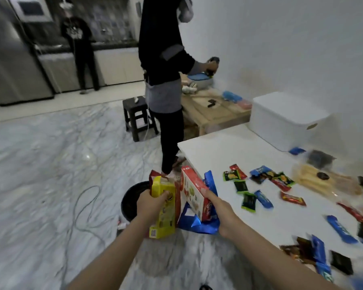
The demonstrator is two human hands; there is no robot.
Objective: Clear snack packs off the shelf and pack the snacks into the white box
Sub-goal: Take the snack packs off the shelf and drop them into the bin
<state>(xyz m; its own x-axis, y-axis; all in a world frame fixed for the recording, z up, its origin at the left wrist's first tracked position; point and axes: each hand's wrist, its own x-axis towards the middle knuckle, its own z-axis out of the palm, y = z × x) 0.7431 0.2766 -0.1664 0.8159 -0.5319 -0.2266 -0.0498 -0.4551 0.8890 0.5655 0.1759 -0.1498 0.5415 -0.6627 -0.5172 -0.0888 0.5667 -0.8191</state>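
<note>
My left hand (152, 203) grips a yellow snack box (164, 212), with a dark red pack behind it. My right hand (217, 208) holds a red and white snack box (194, 192) together with a crumpled blue wrapper (199, 223). Both hands hold these above the floor, over a black bin (130, 203), just off the left edge of the white table (228, 151). The white box (285, 120) stands shut with its lid on at the table's far side. Several small snack packs (260, 191) lie scattered over the table.
A person in dark clothes (166, 80) stands close beyond the table's left corner, by a low wooden table (214, 109) and a dark stool (137, 116). Another person (80, 49) stands at the far kitchen counter. A grey cable (86, 206) loops over the marble floor.
</note>
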